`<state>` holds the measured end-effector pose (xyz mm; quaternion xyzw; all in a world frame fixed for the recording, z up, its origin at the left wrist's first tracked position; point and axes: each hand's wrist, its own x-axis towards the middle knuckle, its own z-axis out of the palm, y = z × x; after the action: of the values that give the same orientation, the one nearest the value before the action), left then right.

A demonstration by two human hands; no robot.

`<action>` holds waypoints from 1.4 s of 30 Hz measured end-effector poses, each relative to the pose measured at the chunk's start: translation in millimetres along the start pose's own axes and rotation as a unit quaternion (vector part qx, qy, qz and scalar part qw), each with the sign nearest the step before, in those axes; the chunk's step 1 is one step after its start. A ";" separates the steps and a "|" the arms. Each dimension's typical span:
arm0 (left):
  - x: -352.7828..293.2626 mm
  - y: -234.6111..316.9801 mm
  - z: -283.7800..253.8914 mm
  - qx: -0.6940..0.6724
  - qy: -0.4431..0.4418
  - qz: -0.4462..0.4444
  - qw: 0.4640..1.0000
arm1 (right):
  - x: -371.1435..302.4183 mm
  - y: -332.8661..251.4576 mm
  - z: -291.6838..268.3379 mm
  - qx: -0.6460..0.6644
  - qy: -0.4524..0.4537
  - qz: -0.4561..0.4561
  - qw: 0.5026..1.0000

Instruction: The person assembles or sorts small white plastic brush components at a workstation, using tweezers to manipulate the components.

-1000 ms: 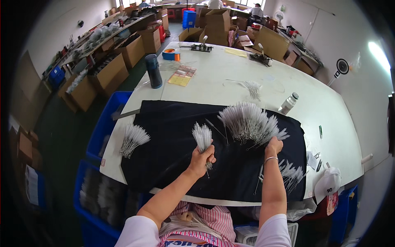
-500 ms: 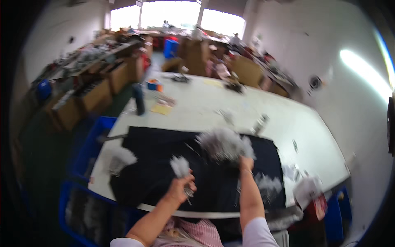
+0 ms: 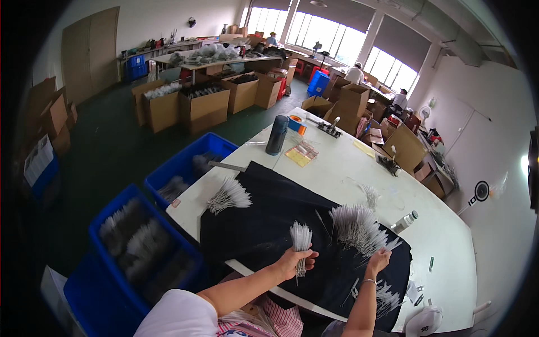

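My left hand [image 3: 296, 262] is wrapped around an upright bundle of thin wire brushes [image 3: 301, 236], white bristles up and wire stems below. To its right, my right hand [image 3: 379, 262] is closed in a pinch at the near right edge of a large fanned pile of the same brushes [image 3: 356, 224]. A few white tips stick out past its fingers; how many it grips is hidden. Under both hands lies a dark cloth [image 3: 252, 236]. Another fanned brush bunch [image 3: 229, 195] rests at the cloth's left corner, and loose brushes [image 3: 387, 299] lie nearest me on the right.
The white table [image 3: 443, 241] carries a dark bottle [image 3: 277, 135], a tape roll [image 3: 296, 124], a clear bottle [image 3: 404, 222] and a white cap [image 3: 424, 321]. Blue bins [image 3: 188, 258] with brushes stand on the floor at left. Cardboard boxes [image 3: 205, 109] and other people are farther back.
My view has swung left and tilted, so the table now runs slantwise. The left hand still holds its bundle; the right hand stays at the large pile's right side, its fingers now plainer to see.
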<state>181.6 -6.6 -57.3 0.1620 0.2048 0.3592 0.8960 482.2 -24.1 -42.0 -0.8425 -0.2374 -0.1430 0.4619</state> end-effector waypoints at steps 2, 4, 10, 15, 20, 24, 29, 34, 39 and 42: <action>-1.3 -3.9 14.0 0.000 0.015 0.006 1.000 | -12.1 -7.0 -4.4 0.018 -0.028 -0.088 0.996; 3.0 -13.7 14.4 0.016 0.017 0.002 1.000 | -30.3 -11.6 -7.3 0.094 -0.183 -0.176 0.963; -14.5 -18.9 18.3 0.012 -0.068 -0.031 0.997 | -140.1 -87.7 -51.2 0.249 -0.571 0.046 0.781; -19.7 -29.7 3.3 0.086 -0.087 -0.030 0.992 | -146.0 -87.7 -64.1 0.243 -0.630 0.118 0.728; -19.6 -36.4 14.4 0.055 0.031 -0.085 0.994 | -153.8 -116.3 -104.1 -0.096 -0.423 -0.303 0.849; -1.7 -44.8 1.9 -0.098 -0.025 -0.161 0.982 | -162.3 -148.1 -159.1 -0.025 -0.318 -0.412 0.853; -18.7 -66.3 32.6 -0.240 -0.272 -0.068 0.929 | -172.0 -147.8 -156.2 -0.042 -0.293 -0.471 0.831; -2.7 -74.7 20.7 0.110 -0.234 0.148 0.954 | -152.9 -140.7 -101.6 -0.031 -0.310 -0.447 0.839; 15.3 -39.7 49.6 -0.211 0.074 -0.176 0.959 | -134.5 -126.0 -52.1 -0.077 -0.428 -0.365 0.823; 23.7 -36.0 57.7 -0.267 0.150 -0.242 0.921 | -125.0 -118.4 -39.2 -0.101 -0.433 -0.364 0.818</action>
<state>245.8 -22.9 -29.2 -0.1935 0.2661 0.1925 0.9245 312.5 -36.2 5.4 -0.7111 -0.6871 0.0559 0.1382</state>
